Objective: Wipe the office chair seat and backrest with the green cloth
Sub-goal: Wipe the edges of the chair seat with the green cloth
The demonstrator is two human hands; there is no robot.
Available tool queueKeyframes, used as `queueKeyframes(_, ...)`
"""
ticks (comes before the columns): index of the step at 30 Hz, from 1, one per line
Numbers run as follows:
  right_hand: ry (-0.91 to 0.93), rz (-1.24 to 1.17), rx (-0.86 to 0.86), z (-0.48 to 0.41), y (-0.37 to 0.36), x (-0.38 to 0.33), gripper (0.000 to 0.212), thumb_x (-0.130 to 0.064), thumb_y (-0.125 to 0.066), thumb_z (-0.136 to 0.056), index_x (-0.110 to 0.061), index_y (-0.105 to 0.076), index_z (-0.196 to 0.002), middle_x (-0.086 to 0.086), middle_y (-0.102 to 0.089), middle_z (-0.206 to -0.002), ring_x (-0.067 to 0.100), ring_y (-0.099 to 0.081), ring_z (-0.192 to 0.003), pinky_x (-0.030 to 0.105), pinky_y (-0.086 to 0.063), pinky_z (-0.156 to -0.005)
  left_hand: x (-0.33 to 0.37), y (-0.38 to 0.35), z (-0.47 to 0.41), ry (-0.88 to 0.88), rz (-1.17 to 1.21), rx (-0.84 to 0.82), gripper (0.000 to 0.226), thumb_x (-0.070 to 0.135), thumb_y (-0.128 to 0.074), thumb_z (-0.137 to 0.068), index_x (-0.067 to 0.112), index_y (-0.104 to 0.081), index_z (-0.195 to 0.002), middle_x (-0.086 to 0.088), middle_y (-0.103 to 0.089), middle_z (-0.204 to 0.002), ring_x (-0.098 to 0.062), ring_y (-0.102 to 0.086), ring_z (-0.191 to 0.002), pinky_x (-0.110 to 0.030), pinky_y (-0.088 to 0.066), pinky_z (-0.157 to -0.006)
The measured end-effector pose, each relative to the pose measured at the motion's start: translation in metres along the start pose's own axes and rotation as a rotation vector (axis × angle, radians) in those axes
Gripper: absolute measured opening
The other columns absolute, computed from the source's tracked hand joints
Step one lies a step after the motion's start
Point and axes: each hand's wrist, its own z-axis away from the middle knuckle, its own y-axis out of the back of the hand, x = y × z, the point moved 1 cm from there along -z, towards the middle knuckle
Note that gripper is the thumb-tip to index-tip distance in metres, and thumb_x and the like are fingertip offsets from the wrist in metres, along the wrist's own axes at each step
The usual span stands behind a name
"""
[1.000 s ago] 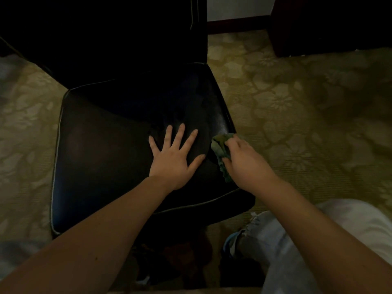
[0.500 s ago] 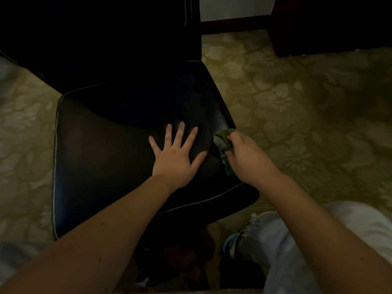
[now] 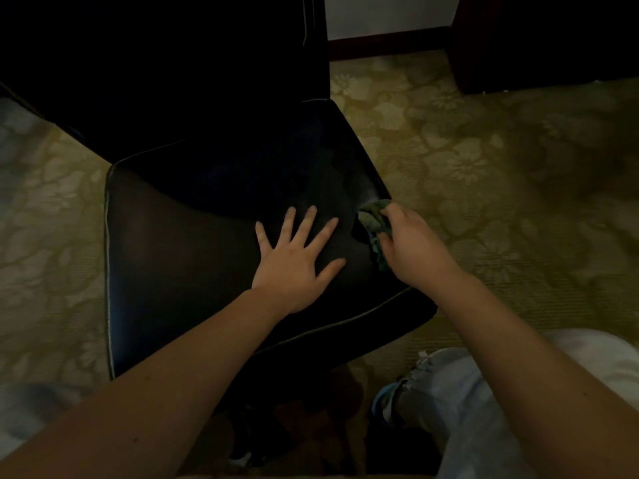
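A: Head view, entry one?
B: Seat [image 3: 179, 257], black, pale piping. Left hand [image 3: 294, 264] lay flat on it, fingers spread, grip apart and holding nothing.
A: Entry two?
B: Cloth [image 3: 373, 219], green, bunched at the seat's right edge. Right hand [image 3: 415, 250], grip clamped round it.
A: Remainder?
B: Backrest [image 3: 173, 81], dark, behind the seat. Carpet [image 3: 484, 160], patterned, beneath.

Olive floral-patterned carpet [image 3: 484, 160]; dark wooden furniture [image 3: 553, 36] at far right; pale wall [image 3: 387, 12] with dark skirting board [image 3: 387, 46]; frayed light jeans [image 3: 463, 409].
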Motion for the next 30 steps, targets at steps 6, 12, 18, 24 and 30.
queueKeyframes(6, 0.001, 0.006, -0.019, 0.009, 0.003, 0.005, 0.019, -0.016, -0.051, -0.099, -0.006, -0.050, -0.116, 0.012, -0.054, -0.123, 0.028, -0.049, -0.117, 0.031, -0.038, -0.091, 0.003, -0.007, 0.000, 0.019, 0.005, 0.010, 0.069, 0.073, -0.007, -0.096, 0.048, 0.019, -0.154, 0.007, 0.022, -0.167, -0.025, 0.023, -0.153, -0.071, 0.009, -0.117)
queueKeyframes(12, 0.005, 0.047, -0.054, 0.012, 0.002, 0.005, 0.020, -0.016, -0.051, -0.100, -0.006, -0.049, -0.117, 0.014, -0.052, -0.129, 0.031, -0.047, -0.120, 0.035, -0.039, -0.093, 0.002, -0.010, 0.000, 0.014, 0.007, 0.032, 0.069, 0.074, -0.007, -0.095, 0.049, 0.019, -0.154, 0.008, 0.022, -0.167, -0.025, 0.023, -0.153, -0.070, 0.009, -0.117)
queueKeyframes(18, 0.013, 0.014, -0.009, 0.004, 0.001, 0.004, 0.018, -0.015, -0.052, -0.098, -0.007, -0.049, -0.114, 0.012, -0.054, -0.123, 0.029, -0.048, -0.117, 0.035, -0.040, -0.092, 0.003, -0.012, -0.003, 0.025, 0.014, 0.048, 0.069, 0.074, -0.006, -0.095, 0.049, 0.019, -0.154, 0.008, 0.021, -0.168, -0.026, 0.021, -0.154, -0.071, 0.008, -0.116)
queueKeyframes(24, -0.049, 0.043, -0.093, 0.015, 0.006, 0.007, 0.028, -0.019, -0.048, -0.102, -0.007, -0.045, -0.126, 0.013, -0.052, -0.128, 0.031, -0.046, -0.119, 0.028, -0.032, -0.082, 0.007, -0.010, -0.007, 0.048, 0.013, 0.046, 0.070, 0.074, -0.007, -0.095, 0.047, 0.016, -0.156, 0.006, 0.018, -0.168, -0.028, 0.018, -0.154, -0.072, 0.005, -0.116)
queueKeyframes(30, -0.049, 0.050, -0.002, 0.011, 0.005, 0.007, 0.025, -0.017, -0.052, -0.098, -0.007, -0.050, -0.121, 0.014, -0.058, -0.118, 0.032, -0.054, -0.107, 0.031, -0.036, -0.075, 0.008, -0.012, -0.008, 0.050, 0.016, 0.061, 0.070, 0.074, -0.007, -0.096, 0.047, 0.014, -0.156, 0.006, 0.016, -0.169, -0.028, 0.017, -0.155, -0.072, 0.005, -0.116)
